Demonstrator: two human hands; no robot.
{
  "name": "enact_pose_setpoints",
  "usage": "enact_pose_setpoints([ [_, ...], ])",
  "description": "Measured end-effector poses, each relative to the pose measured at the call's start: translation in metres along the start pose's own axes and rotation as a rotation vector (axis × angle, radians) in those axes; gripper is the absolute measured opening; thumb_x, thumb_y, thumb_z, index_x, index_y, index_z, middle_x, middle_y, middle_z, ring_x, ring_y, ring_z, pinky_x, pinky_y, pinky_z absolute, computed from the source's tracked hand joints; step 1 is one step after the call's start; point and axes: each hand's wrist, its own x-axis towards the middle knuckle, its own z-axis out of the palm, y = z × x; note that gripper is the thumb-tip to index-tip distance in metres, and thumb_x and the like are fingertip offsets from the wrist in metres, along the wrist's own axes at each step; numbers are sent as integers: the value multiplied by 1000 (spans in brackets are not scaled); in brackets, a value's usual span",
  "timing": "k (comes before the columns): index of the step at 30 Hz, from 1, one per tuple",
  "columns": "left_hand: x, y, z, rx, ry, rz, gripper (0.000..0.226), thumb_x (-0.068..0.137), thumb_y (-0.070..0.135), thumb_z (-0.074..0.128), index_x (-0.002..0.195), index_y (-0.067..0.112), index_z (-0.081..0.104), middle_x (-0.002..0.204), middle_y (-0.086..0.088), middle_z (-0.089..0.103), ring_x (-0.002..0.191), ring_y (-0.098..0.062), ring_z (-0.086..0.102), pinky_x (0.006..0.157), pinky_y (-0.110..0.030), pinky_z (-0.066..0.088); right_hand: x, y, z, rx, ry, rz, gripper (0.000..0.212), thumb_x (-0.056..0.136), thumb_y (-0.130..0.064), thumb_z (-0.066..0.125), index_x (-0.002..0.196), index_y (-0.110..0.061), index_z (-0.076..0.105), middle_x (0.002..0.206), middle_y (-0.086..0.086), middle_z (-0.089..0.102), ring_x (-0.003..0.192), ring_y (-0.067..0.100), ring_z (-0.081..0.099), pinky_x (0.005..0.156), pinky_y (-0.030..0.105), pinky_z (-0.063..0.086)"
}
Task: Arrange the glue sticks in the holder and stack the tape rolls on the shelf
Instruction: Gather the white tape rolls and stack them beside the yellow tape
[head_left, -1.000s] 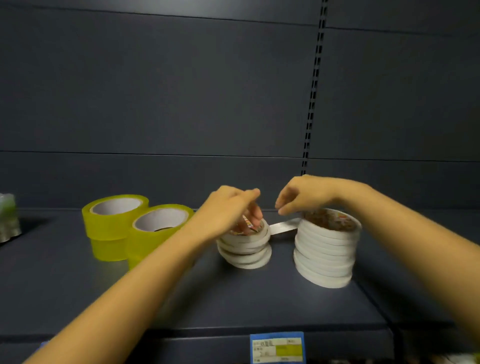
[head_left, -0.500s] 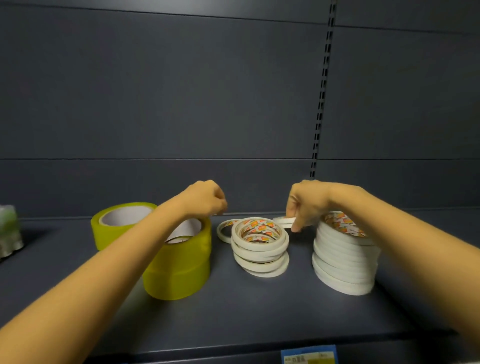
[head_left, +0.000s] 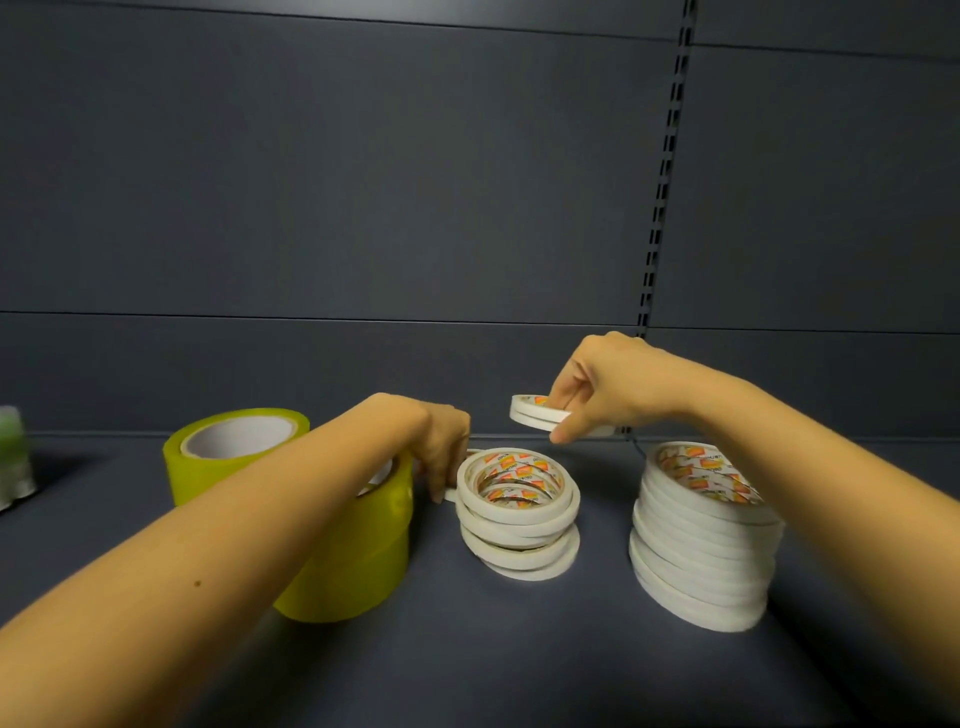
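My right hand (head_left: 608, 389) pinches two thin white tape rolls (head_left: 530, 413) and holds them in the air, above and behind the short stack of white tape rolls (head_left: 519, 514) in the middle of the dark shelf (head_left: 519, 654). A taller, leaning stack of white tape rolls (head_left: 701, 540) stands to the right under my right forearm. My left hand (head_left: 441, 447) reaches down behind the short stack's left side, fingers on a single white roll (head_left: 451, 493) that lies flat and is mostly hidden. No glue sticks are in view.
Two wide yellow tape rolls (head_left: 234, 447) (head_left: 353, 566) stand on the left, partly under my left forearm. A pale green and white pack (head_left: 13, 457) sits at the far left edge. The grey back panel has a slotted upright (head_left: 657, 218) on the right.
My right hand has lifted the thin white rolls off the shelf behind the stacks. My left hand has dropped from above the yellow roll onto the flat roll beside the short stack.
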Motion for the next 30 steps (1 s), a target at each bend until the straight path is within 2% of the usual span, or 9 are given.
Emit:
enact_pose_setpoints([
  [2, 0, 0, -1, 61, 26, 27, 32, 83, 12, 70, 114, 4, 69, 115, -12, 68, 96, -20, 62, 92, -28, 50, 0, 1, -1, 2, -1, 0, 33, 74, -33, 78, 105, -22, 73, 89, -8, 65, 95, 18, 65, 88, 40, 54],
  [5, -10, -2, -11, 146, 163, 48, 26, 84, 20, 69, 109, 10, 72, 109, -4, 71, 84, -10, 56, 75, -20, 45, 0, 6, -5, 2, 29, 25, 34, 73, -33, 80, 105, -23, 73, 88, -9, 65, 95, 17, 65, 88, 38, 54],
  [8, -31, -8, -31, 221, 366, 50, 24, 80, 30, 72, 101, 19, 75, 97, -2, 72, 73, -11, 52, 64, -22, 38, -1, 12, -12, 14, 81, 52, 36, 71, -34, 81, 104, -24, 73, 88, -8, 66, 95, 15, 64, 88, 35, 53],
  [11, -57, -2, -45, 154, 494, 166, 20, 79, 30, 73, 95, 18, 77, 89, -1, 70, 65, -11, 51, 56, -20, 36, -4, 17, -19, 38, 125, 73, 36, 70, -34, 81, 104, -25, 73, 82, -11, 61, 97, 15, 63, 91, 36, 51],
  [14, -78, 21, -46, 154, 469, 284, 19, 79, 32, 72, 92, 20, 77, 76, 11, 61, 61, -8, 51, 55, -15, 34, -7, 20, -24, 76, 167, 91, 36, 69, -34, 82, 103, -25, 74, 82, -10, 62, 99, 18, 64, 92, 41, 51],
  [20, -77, 54, -18, 303, 356, 291, 21, 83, 37, 68, 99, 26, 75, 86, 13, 61, 74, -5, 51, 66, -20, 45, -15, 14, -29, 85, 199, 49, 36, 70, -33, 81, 104, -24, 73, 81, -9, 61, 98, 18, 64, 91, 40, 52],
  [23, -77, 54, -12, 211, 304, 290, 22, 84, 34, 67, 101, 22, 75, 101, 9, 69, 79, -6, 56, 73, -20, 48, -22, 6, -25, 77, 187, 1, 38, 71, -34, 81, 107, -24, 73, 83, -10, 62, 95, 16, 65, 89, 39, 53],
  [27, -83, 52, -7, 75, 293, 287, 23, 85, 30, 66, 102, 18, 76, 102, 4, 72, 85, -9, 63, 83, -26, 54, -28, -7, -12, 73, 142, -71, 39, 69, -35, 81, 106, -25, 73, 90, -9, 70, 89, 12, 67, 87, 37, 55],
  [30, -96, 47, -6, -52, 341, 316, 18, 85, 33, 65, 80, 20, 77, 75, 11, 70, 64, -5, 58, 64, -17, 49, -29, -16, -2, 59, 107, -122, 38, 70, -35, 81, 106, -26, 73, 96, -9, 73, 89, 10, 67, 86, 37, 55],
])
